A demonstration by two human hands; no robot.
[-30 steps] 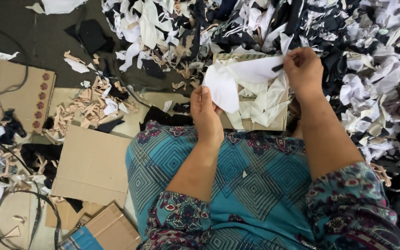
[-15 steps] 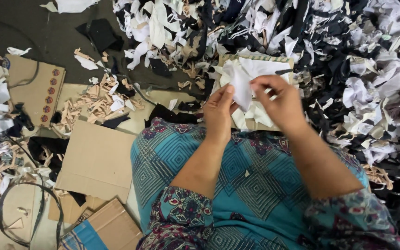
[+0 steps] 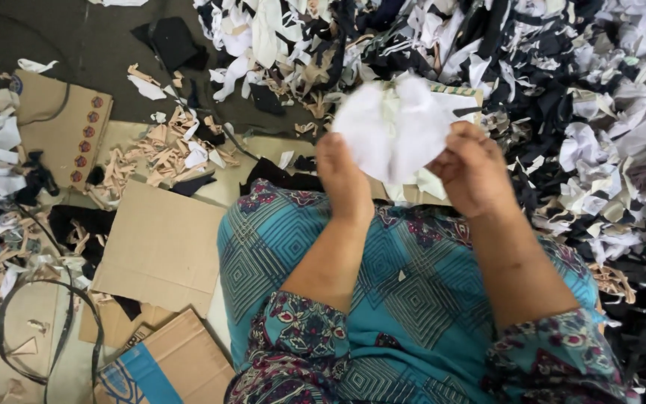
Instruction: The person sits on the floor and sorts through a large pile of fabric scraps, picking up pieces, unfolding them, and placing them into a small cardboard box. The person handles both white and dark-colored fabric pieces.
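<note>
Left hand (image 3: 344, 178) and right hand (image 3: 472, 173) are both clamped on a white fabric piece (image 3: 392, 129). Beige trimmings (image 3: 160, 153) lie far left; a large scrap heap (image 3: 562, 90) on the right appears unprocessed.

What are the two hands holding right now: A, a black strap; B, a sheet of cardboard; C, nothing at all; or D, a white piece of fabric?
D: the left hand and right hand hold a white piece of fabric up between them.

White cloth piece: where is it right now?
In the head view the white cloth piece is top centre, held up between the left hand and right hand, above the lap and before the scrap pile.
</note>
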